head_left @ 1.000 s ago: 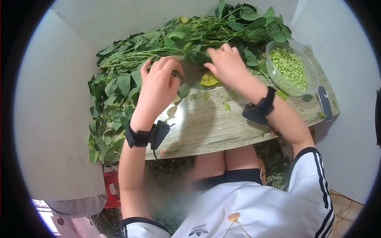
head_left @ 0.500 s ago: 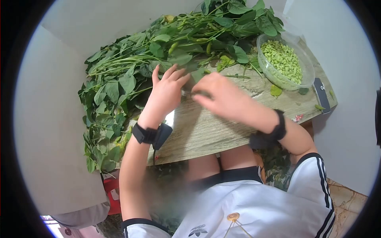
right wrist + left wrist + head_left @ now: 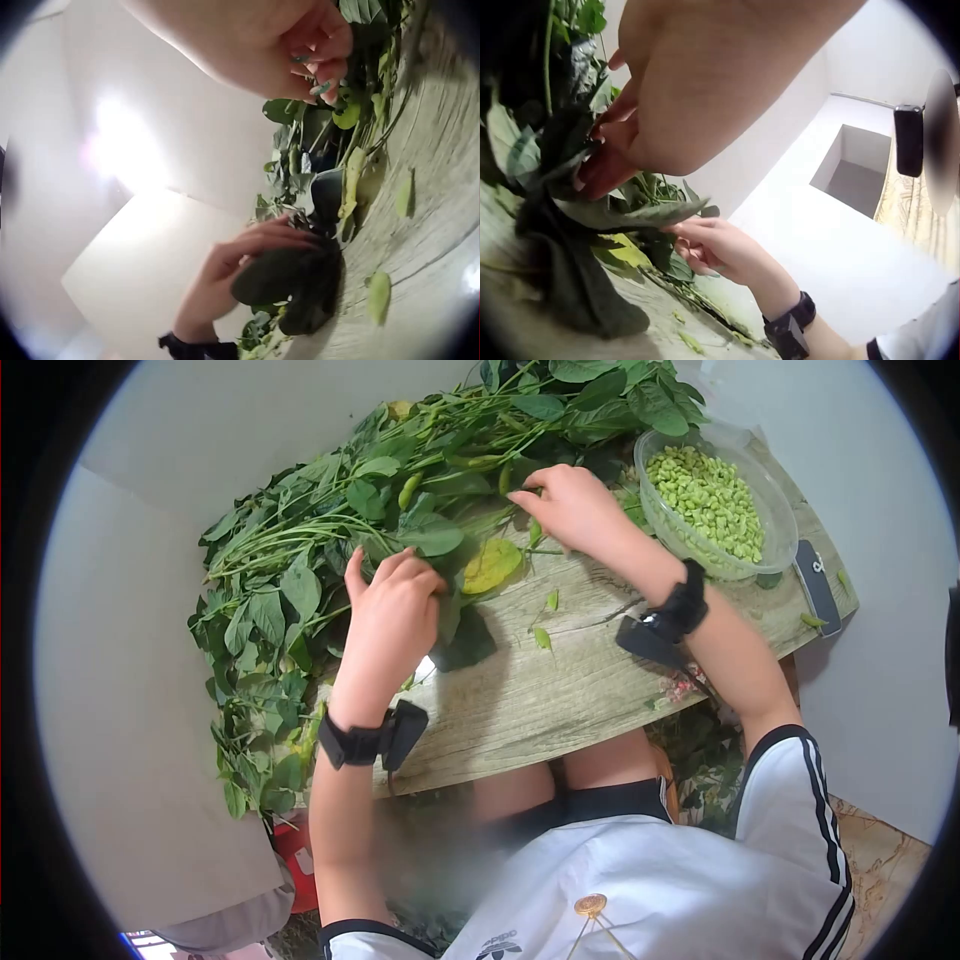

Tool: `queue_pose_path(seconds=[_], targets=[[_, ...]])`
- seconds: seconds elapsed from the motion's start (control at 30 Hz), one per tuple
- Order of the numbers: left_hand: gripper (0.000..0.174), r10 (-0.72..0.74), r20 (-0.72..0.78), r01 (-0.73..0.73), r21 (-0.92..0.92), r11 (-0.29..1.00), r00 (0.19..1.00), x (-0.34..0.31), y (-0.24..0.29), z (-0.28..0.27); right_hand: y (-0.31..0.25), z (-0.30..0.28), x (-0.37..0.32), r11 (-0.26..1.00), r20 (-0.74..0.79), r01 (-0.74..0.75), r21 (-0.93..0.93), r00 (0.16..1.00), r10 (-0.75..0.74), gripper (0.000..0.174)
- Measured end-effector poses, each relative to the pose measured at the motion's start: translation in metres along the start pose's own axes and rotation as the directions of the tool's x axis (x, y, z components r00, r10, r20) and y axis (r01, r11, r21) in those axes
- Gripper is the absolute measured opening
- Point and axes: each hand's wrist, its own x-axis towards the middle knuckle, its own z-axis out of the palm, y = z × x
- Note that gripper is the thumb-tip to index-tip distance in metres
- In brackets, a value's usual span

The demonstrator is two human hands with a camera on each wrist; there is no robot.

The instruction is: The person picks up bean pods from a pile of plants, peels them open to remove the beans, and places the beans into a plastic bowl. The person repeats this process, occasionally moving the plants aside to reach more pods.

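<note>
A person's left hand (image 3: 390,615) grasps dark leaves (image 3: 300,289), left of center in the head view, while the right hand (image 3: 580,510) meets a green pod (image 3: 505,479) at upper center, its grip impossible to judge. Only the right-wrist view reveals painted nails (image 3: 322,88). A wood-grain table (image 3: 560,680) bears shelled beans (image 3: 705,505), upper right, between pale walls (image 3: 150,610).

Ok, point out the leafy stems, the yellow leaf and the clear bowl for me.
Leafy stems (image 3: 367,498): head view, a leaf near the pile's middle.
Yellow leaf (image 3: 492,566): head view, middle of its blade.
Clear bowl (image 3: 781,515): head view, bare inner wall.
</note>
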Motion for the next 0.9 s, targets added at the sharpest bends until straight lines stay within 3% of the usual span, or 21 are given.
queue_pose_path(seconds=[0.07, 0.17, 0.2, 0.23, 0.3, 0.37, 0.43, 0.47, 0.5, 0.57, 0.63, 0.67, 0.73, 0.8, 0.9], targets=[[0.013, -0.035, -0.030, 0.035, -0.010, 0.999, 0.999, 0.027, 0.011, -0.006, -0.003, 0.017, 0.009, 0.953, -0.171, 0.033, -0.300, 0.981, -0.087, 0.038], [0.013, -0.044, -0.182, 0.053, 0.043, 0.998, 0.982, 0.066, 0.010, 0.003, -0.003, 0.030, 0.022, 0.916, -0.187, 0.126, -0.382, 0.960, -0.210, 0.031], [0.016, -0.029, -0.211, 0.043, 0.060, 0.997, 0.977, 0.078, 0.009, 0.007, -0.005, 0.028, 0.023, 0.950, -0.205, 0.125, -0.287, 0.961, -0.188, 0.017], [0.020, -0.013, -0.245, 0.033, 0.078, 0.996, 0.969, 0.090, 0.008, 0.010, -0.004, 0.030, 0.025, 0.950, -0.207, 0.122, -0.287, 0.961, -0.186, 0.017], [0.026, 0.062, -0.251, -0.020, 0.166, 0.986, 0.966, 0.104, -0.003, 0.028, 0.004, 0.035, 0.033, 0.970, -0.353, 0.152, -0.191, 0.911, -0.212, 0.010], [0.032, 0.134, -0.251, -0.068, 0.254, 0.965, 0.959, 0.104, -0.003, 0.029, 0.001, 0.027, 0.031, 0.968, -0.351, 0.152, -0.201, 0.911, -0.217, 0.010], [0.041, 0.031, -0.221, 0.021, 0.227, 0.974, 0.975, 0.093, 0.002, 0.029, -0.005, 0.009, 0.027, 0.940, -0.225, 0.004, -0.342, 0.970, -0.086, 0.013], [0.042, 0.020, -0.256, 0.041, 0.231, 0.972, 0.967, 0.082, 0.010, 0.022, -0.005, -0.001, 0.025, 0.941, -0.224, 0.002, -0.339, 0.971, -0.083, 0.013], [0.042, 0.019, -0.248, 0.039, 0.229, 0.973, 0.969, 0.071, 0.017, 0.013, -0.001, -0.012, 0.019, 0.974, -0.167, 0.047, -0.223, 0.982, -0.086, 0.014], [0.040, 0.057, -0.182, -0.051, 0.038, 0.998, 0.982, 0.050, 0.030, 0.002, 0.004, -0.030, 0.008, 0.990, -0.064, 0.141, -0.019, 0.988, -0.142, 0.021], [0.035, 0.040, -0.134, -0.038, 0.016, 0.999, 0.990, 0.036, 0.033, 0.009, 0.004, -0.037, 0.002, 0.992, -0.019, 0.117, 0.036, 0.993, -0.116, 0.020], [0.032, 0.017, -0.115, -0.015, 0.017, 1.000, 0.993, 0.034, 0.034, 0.010, 0.005, -0.034, 0.001, 0.993, -0.014, 0.117, 0.032, 0.993, -0.117, 0.020], [0.030, -0.005, -0.093, 0.007, 0.020, 1.000, 0.996, 0.028, 0.033, 0.011, 0.005, -0.026, 0.000, 0.975, -0.150, 0.108, -0.196, 0.979, -0.139, 0.020], [0.029, -0.029, 0.001, 0.029, 0.054, 0.998, 1.000, 0.020, 0.030, 0.010, 0.003, -0.022, 0.001, 0.972, -0.173, 0.086, -0.219, 0.977, -0.125, 0.020], [0.030, -0.025, 0.008, 0.025, 0.049, 0.999, 1.000, 0.006, 0.017, 0.014, 0.004, -0.015, 0.007, 0.966, -0.199, 0.083, -0.243, 0.971, -0.134, 0.020]])
